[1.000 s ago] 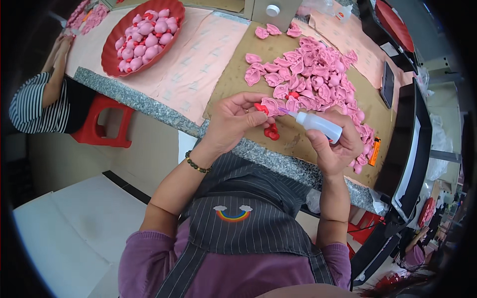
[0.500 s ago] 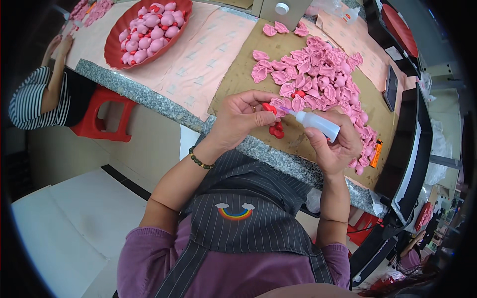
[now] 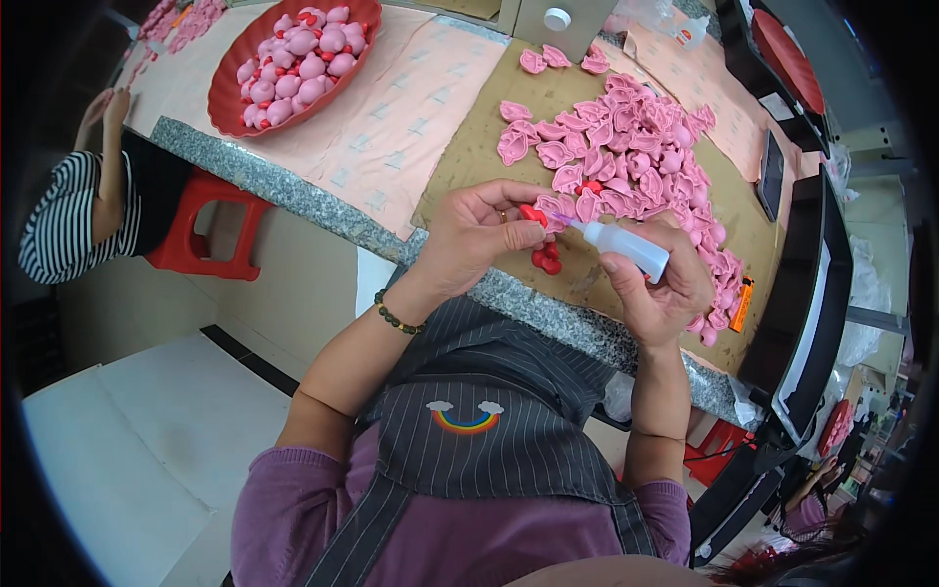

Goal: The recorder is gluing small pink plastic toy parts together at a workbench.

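My left hand [image 3: 486,235] pinches a small red plastic piece [image 3: 533,214] between thumb and fingers. A pink part beside it lies partly behind my fingertips, and I cannot tell whether it is held too. Wrapped in my right hand [image 3: 665,279] is a white squeeze bottle [image 3: 631,248], tilted so that its thin purple-tinted tip meets or nearly meets the red piece. Just under the left fingers, more red pieces [image 3: 547,258] rest on the brown board [image 3: 469,157]. Beyond both hands spreads a heap of pink moulded shells [image 3: 616,147], a few red bits among them.
A red bowl [image 3: 223,108] of round pink pieces stands at the far left on pink sheeting. An orange lighter [image 3: 742,303] lies right of the heap, with a phone [image 3: 770,174] farther back. At the left, a person in a striped top [image 3: 59,220] works near a red stool [image 3: 210,230].
Both my hands keep nearly the same pose, the bottle tip still at the red piece. At the left, the other person's arms and body have shifted slightly.
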{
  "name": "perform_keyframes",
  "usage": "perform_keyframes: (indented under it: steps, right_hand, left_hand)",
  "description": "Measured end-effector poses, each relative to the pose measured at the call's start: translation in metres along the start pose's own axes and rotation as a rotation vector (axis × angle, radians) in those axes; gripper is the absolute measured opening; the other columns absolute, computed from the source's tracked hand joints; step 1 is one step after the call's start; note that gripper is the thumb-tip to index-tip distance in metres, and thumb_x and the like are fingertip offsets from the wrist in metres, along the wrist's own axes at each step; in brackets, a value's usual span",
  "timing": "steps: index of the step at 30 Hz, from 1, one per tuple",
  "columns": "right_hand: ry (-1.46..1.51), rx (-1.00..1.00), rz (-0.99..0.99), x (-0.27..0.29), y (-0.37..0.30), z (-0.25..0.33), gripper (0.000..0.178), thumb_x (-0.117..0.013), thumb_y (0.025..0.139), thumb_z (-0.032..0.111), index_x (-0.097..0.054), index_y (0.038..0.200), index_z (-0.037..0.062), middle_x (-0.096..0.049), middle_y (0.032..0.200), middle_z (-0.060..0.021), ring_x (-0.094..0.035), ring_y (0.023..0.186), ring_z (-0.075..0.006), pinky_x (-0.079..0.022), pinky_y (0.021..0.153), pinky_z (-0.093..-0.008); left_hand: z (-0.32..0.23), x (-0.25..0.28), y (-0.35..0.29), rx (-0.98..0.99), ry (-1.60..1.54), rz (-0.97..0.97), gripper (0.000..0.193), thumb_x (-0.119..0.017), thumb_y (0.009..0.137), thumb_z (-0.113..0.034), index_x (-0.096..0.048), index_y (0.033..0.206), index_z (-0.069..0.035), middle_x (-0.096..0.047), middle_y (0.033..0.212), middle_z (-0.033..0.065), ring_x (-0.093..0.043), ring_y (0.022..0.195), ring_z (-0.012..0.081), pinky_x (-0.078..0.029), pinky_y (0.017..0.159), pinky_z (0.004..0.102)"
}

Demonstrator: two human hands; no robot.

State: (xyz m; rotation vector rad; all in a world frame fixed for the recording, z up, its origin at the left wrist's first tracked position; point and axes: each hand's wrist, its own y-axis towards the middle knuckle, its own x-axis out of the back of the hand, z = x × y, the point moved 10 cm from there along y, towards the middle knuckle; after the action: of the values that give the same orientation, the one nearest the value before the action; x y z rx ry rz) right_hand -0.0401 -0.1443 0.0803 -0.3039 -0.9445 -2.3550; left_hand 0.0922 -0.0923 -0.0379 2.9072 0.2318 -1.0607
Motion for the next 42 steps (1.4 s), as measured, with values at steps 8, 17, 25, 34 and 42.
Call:
perform_keyframes:
  steps: [8, 17, 25, 34, 42]
  right_hand:
    - [-0.01, -0.025, -0.058, 0.0029, 0.0002, -0.0012, 0.024, -0.076, 0.063, 0.007, -0.061, 0.08, -0.0022, -0.062, 0.072, -0.0093, -0.051, 0.059, -0.0148, -0.04, 0.054, -0.0252]
    - [0.024, -0.01, -0.055, 0.0051, -0.0007, -0.0012, 0.024, -0.074, 0.067, 0.007, -0.059, 0.084, -0.0029, -0.062, 0.073, -0.0083, -0.048, 0.059, -0.012, -0.036, 0.054, -0.0228]
    - [-0.006, -0.043, -0.067, 0.0061, -0.0002, -0.0038, 0.023, -0.076, 0.064, 0.006, -0.061, 0.08, -0.0023, -0.062, 0.071, -0.0084, -0.05, 0.058, -0.0137, -0.038, 0.053, -0.0242]
    - [0.008, -0.032, -0.077, 0.0071, 0.0005, -0.0029, 0.022, -0.075, 0.064, 0.006, -0.061, 0.08, -0.0025, -0.062, 0.071, -0.0082, -0.049, 0.058, -0.0136, -0.038, 0.053, -0.0241]
    - [0.003, -0.042, -0.077, 0.0071, 0.0, -0.0047, 0.022, -0.075, 0.065, 0.006, -0.061, 0.08, -0.0026, -0.062, 0.071, -0.0083, -0.049, 0.058, -0.0136, -0.038, 0.053, -0.0241]
  left_hand:
    - [-0.0001, -0.0002, 0.0001, -0.003, 0.017, 0.009, 0.034, -0.062, 0.081, -0.003, -0.051, 0.113, 0.005, -0.062, 0.099, 0.0139, -0.062, 0.087, 0.0169, -0.051, 0.076, 0.0283]
    - [0.0001, -0.002, 0.0005, -0.008, 0.006, 0.026, 0.034, -0.062, 0.08, -0.002, -0.052, 0.112, 0.005, -0.062, 0.1, 0.0144, -0.062, 0.088, 0.0176, -0.051, 0.078, 0.029]
    - [0.0002, -0.0034, 0.0009, -0.007, 0.039, 0.035, 0.035, -0.062, 0.08, 0.0, -0.051, 0.113, 0.006, -0.062, 0.101, 0.0152, -0.061, 0.091, 0.0181, -0.05, 0.081, 0.0293]
    - [-0.0001, -0.0044, 0.0005, -0.005, 0.037, 0.042, 0.036, -0.061, 0.08, 0.001, -0.051, 0.113, 0.006, -0.062, 0.101, 0.0152, -0.061, 0.093, 0.0179, -0.049, 0.083, 0.0295]
    - [-0.0024, -0.0056, -0.0001, -0.013, 0.03, 0.043, 0.036, -0.061, 0.08, 0.0, -0.05, 0.114, 0.006, -0.062, 0.102, 0.0148, -0.061, 0.093, 0.0172, -0.049, 0.084, 0.0289]
